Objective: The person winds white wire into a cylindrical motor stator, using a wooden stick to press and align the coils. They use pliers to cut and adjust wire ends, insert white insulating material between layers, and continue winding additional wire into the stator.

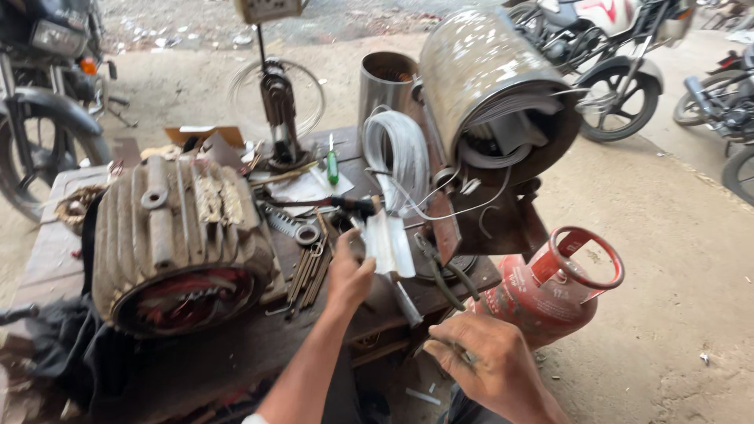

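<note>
The left hand (349,271) pinches a white folded sheet (389,245) over the tabletop (259,345), the right hand (483,365) closed on something thin nearer the body; steady the sheet squarely, I judge.

A single head-worn view looks steeply down and forward from close above the cluttered tabletop (63,251), tilted slightly, with parked motorcycles (620,71) beyond it on dirt ground.

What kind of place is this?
Probably an open-air motor repair workshop: a ribbed electric motor with its copper windings showing lies on a cluttered workbench, with motorbikes parked around on the dirt floor.
</note>
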### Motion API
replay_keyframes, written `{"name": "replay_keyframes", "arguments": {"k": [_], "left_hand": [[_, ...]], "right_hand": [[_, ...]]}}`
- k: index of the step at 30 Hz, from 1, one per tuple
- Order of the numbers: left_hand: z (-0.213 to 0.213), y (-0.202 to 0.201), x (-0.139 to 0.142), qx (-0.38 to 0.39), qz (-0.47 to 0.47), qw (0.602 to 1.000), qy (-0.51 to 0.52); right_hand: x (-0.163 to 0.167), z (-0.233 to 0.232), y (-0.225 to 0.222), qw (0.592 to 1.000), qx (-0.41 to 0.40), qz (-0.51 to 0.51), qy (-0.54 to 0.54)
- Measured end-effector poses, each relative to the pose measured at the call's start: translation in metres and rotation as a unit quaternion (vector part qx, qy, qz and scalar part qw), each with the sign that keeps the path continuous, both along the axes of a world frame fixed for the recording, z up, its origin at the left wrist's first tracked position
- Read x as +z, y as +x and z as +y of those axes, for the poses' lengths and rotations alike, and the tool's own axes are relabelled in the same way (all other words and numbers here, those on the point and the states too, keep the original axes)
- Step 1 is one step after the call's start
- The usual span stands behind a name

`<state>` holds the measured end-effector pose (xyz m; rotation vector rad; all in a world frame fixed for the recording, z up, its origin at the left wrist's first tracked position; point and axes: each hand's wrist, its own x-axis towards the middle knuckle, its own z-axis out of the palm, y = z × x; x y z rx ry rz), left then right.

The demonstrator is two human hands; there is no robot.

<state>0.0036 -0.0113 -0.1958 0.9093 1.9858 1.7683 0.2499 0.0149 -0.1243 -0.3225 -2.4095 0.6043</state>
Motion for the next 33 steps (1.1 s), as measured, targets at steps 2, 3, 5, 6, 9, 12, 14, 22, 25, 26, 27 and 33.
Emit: {"name": "replay_keyframes", "arguments": {"k": [2, 3, 5, 6, 9, 12, 14, 22, 25, 26, 27, 33], "left_hand": [[-0.021, 0.012, -0.011, -0.021, -0.155, 0.985, 0.074], [-0.034, 0.021, -0.02, -0.037, -0.239, 0.965, 0.103], [-0.057, 0.043, -0.039, -0.083, -0.278, 0.945, 0.154], [-0.065, 0.055, -0.049, -0.131, -0.276, 0.935, 0.18], [-0.076, 0.087, -0.076, -0.18, -0.294, 0.923, 0.168], [-0.074, 0.11, -0.091, -0.198, -0.348, 0.9, 0.171], [-0.071, 0.117, -0.096, -0.22, -0.33, 0.899, 0.186], [-0.056, 0.093, -0.079, -0.105, 0.04, 0.985, 0.134], [-0.063, 0.063, -0.044, -0.072, 0.107, 0.982, 0.137], [-0.066, 0.056, -0.029, -0.085, 0.09, 0.988, 0.091], [-0.068, 0.051, -0.013, -0.129, 0.09, 0.984, 0.083], [-0.079, 0.028, 0.072, -0.348, 0.12, 0.928, 0.06]], "right_hand": [[-0.005, 0.015, 0.008, 0.992, -0.072, -0.033, -0.098], [-0.01, 0.021, 0.01, 0.981, -0.074, -0.045, -0.175], [-0.022, 0.028, 0.011, 0.94, -0.074, -0.067, -0.325], [-0.028, 0.028, 0.011, 0.932, -0.031, -0.05, -0.358], [-0.049, 0.016, 0.004, 0.888, 0.07, -0.013, -0.455], [-0.065, 0.004, 0.001, 0.844, 0.087, 0.01, -0.53], [-0.073, 0.003, 0.004, 0.836, 0.072, 0.041, -0.543], [-0.082, 0.027, 0.017, 0.831, 0.056, -0.001, -0.553], [-0.067, 0.026, 0.023, 0.93, 0.102, -0.022, -0.353], [-0.06, 0.025, 0.025, 0.953, 0.128, -0.026, -0.275], [-0.052, 0.023, 0.027, 0.951, 0.12, -0.053, -0.28], [-0.008, 0.019, 0.031, 0.902, 0.07, -0.188, -0.384]]}}
